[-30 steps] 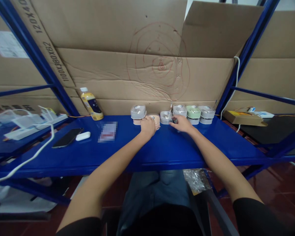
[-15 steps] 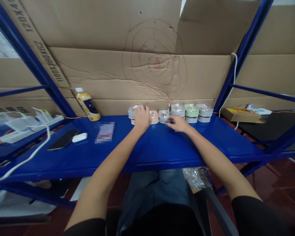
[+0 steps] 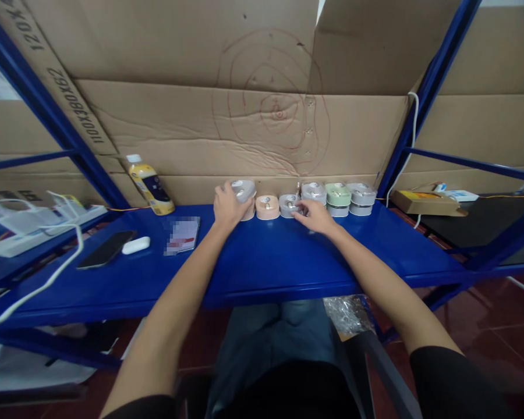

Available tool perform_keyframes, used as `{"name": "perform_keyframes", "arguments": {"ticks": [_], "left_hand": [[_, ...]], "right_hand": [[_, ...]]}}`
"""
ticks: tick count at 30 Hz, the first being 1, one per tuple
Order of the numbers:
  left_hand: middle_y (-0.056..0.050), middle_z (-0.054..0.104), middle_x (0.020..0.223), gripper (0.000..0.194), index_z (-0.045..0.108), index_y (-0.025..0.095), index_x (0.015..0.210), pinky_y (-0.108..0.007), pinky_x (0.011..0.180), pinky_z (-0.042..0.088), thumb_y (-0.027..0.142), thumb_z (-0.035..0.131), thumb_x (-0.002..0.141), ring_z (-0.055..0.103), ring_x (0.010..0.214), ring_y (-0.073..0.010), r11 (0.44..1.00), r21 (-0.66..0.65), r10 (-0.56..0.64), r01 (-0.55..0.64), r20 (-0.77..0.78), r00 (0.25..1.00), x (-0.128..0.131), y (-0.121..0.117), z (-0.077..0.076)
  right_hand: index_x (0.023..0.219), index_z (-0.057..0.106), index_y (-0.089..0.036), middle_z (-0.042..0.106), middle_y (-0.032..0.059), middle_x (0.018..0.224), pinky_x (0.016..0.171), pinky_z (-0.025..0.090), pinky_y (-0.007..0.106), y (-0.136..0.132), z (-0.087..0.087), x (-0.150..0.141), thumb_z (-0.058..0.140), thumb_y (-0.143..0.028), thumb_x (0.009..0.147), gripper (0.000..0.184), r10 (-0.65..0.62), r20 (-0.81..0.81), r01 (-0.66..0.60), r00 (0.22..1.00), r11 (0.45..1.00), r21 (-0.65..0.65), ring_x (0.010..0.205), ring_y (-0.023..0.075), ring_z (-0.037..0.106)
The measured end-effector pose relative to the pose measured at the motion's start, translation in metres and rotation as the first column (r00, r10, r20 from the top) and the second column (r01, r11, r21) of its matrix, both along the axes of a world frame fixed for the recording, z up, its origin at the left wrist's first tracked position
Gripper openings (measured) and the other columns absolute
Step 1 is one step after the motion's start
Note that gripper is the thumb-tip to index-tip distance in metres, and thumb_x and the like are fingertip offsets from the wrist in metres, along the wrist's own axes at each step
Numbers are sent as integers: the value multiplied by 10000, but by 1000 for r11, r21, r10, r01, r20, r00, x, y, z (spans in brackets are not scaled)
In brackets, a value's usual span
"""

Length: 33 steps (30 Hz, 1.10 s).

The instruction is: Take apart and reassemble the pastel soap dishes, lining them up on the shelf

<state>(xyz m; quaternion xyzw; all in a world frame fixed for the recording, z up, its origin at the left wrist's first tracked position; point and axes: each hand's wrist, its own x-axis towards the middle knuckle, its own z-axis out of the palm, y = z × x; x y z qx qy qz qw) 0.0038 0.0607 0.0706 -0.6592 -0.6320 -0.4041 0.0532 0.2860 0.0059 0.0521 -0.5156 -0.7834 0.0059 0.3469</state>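
A row of small round cases stands along the back of the blue shelf, against the cardboard. My left hand is closed around the top grey case of the leftmost stack, tilting it up off the case beneath. To its right sits a peach case, then a grey case which my right hand touches with pinched fingertips. Further right are stacked grey, green and grey cases.
A yellow bottle stands at the back left. A black phone, a white earbud case and a small packet lie on the shelf's left part. White cables and a power strip are far left; boxes far right.
My left hand moved left from the peach case to the leftmost stack and gripped its top grey case, tilting it. My right hand stayed at the grey case. The view shifted slightly.
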Motion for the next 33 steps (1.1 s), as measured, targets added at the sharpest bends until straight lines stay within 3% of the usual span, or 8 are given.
{"name": "perform_keyframes", "arguments": {"ticks": [3,7,10,13,17,22,28,33], "left_hand": [[-183,554,1397,752,481,191,1419,-537,1119,478,436,802,785,579,1316,-383,942,121,-309,312,-43,950,-6,-20,0],[-163,575,1458,876,455,199,1453,-544,1185,421,455,848,713,546,1376,-366,680,6,-730,733,-86,678,-3,-38,-15],[-194,541,1507,990,404,181,1500,-545,1178,432,433,872,664,543,1392,-383,527,-100,-848,844,5,530,6,-48,-27],[-202,561,1486,1031,369,178,1528,-551,1173,439,393,874,655,565,1375,-379,446,-144,-885,884,81,459,13,-56,-34],[-234,525,1521,1096,289,159,1585,-586,1192,407,408,857,680,536,1408,-389,437,-173,-879,883,124,460,11,-58,-41],[-228,524,1516,1158,229,147,1640,-583,1184,413,433,845,702,541,1391,-394,481,-223,-862,848,57,504,-2,-52,-47],[-149,549,1424,680,653,238,1401,-537,1191,421,532,784,803,553,1363,-373,561,-318,-824,764,-128,551,-1,-58,-48],[-150,552,1445,566,719,252,1346,-553,1215,392,586,711,890,520,1405,-373,580,-278,-813,766,-133,567,5,-61,-51]], "right_hand": [[1349,639,-174,688,156,1278,1036,542,480,-4,3,-3,791,-512,853,619,139,-98,-126,985,983,135,1139,302,684],[1528,489,-233,480,168,1575,1236,376,552,-11,4,-9,891,-682,652,1064,355,-52,-346,933,929,135,1480,368,449],[1570,447,-227,479,170,1596,1234,373,562,-15,1,-17,908,-700,596,1177,443,13,-443,897,897,-5,1483,383,450],[1543,497,-228,583,150,1517,1179,444,532,-20,-1,-24,893,-671,644,1078,454,53,-444,889,885,-137,1389,365,563],[1472,576,-200,647,146,1443,1145,477,490,-25,1,-28,881,-624,693,938,433,60,-417,899,891,-180,1318,344,619],[1435,597,-199,678,136,1390,1069,525,473,-17,6,-9,832,-592,771,807,320,-51,-324,946,931,-170,1219,315,666],[1410,593,-148,725,155,1257,978,552,461,-4,11,22,794,-560,823,745,51,-161,-70,986,991,-111,1086,302,693],[1398,598,-150,737,151,1200,946,555,454,-3,9,23,787,-567,826,732,17,-157,-32,987,995,-98,1031,293,698]]}}
